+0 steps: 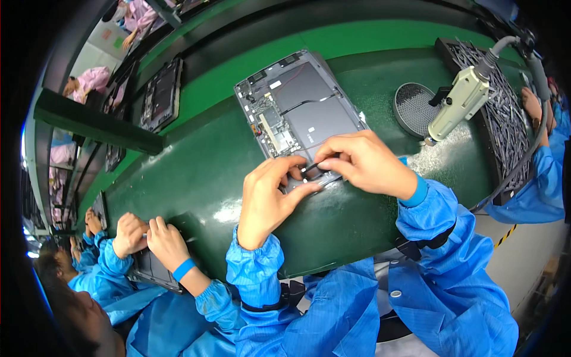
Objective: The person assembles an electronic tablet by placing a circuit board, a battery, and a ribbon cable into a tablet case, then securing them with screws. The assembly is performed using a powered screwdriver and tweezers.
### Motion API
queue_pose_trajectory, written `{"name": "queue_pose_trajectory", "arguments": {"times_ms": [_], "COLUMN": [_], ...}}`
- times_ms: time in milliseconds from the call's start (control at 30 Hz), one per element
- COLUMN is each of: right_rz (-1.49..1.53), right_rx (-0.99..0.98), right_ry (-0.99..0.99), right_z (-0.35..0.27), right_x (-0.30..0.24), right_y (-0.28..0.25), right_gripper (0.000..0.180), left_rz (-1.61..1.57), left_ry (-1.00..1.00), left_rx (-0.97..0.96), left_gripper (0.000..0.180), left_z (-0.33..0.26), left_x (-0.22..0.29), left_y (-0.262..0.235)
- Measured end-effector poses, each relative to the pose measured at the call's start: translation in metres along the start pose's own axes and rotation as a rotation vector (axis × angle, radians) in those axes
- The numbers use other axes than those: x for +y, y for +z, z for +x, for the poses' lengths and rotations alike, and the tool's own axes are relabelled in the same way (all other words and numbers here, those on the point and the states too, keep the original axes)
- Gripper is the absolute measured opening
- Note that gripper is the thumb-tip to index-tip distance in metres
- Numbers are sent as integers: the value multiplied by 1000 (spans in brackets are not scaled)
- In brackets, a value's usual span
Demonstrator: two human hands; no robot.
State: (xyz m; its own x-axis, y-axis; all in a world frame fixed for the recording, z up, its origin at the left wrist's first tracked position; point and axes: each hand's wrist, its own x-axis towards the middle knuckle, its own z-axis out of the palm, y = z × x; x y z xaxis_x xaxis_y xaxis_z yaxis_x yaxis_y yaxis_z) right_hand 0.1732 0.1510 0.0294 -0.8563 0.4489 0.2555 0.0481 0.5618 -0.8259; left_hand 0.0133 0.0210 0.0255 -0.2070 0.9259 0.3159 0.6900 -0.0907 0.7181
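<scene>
A grey tablet-like or laptop casing [324,110] lies open on the green bench, its circuit board [275,128] and a black ribbon cable [306,104] exposed. Over its near edge, my right hand [366,163] pinches a small black strip [313,169] between thumb and forefinger. My left hand [267,190] curls around the strip's other end with its fingertips close against it. The left thumb stays apart, low by the casing's edge. Exactly what kind of part the strip is, I cannot make out.
A pale electric screwdriver [461,104] hangs on the right beside a round mesh-topped dish [413,108]. Past it stands a long black tray [502,193] of grey slender parts. A dark post [98,122] juts in at left. Co-workers' hands [160,238] work over another casing [156,271].
</scene>
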Motion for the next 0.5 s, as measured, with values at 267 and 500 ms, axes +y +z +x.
{"name": "queue_pose_trajectory", "arguments": {"times_ms": [267,500], "right_rz": [-36,-99], "right_rx": [-141,-151], "right_ry": [-61,-73], "right_z": [2,1], "right_x": [7,8], "right_y": [1,3], "right_gripper": [11,11], "left_rz": [32,55], "left_ry": [-69,-13], "left_rx": [168,64], "left_gripper": [11,8], "left_z": [2,1], "left_x": [-1,-6], "left_y": [-2,-3]}}
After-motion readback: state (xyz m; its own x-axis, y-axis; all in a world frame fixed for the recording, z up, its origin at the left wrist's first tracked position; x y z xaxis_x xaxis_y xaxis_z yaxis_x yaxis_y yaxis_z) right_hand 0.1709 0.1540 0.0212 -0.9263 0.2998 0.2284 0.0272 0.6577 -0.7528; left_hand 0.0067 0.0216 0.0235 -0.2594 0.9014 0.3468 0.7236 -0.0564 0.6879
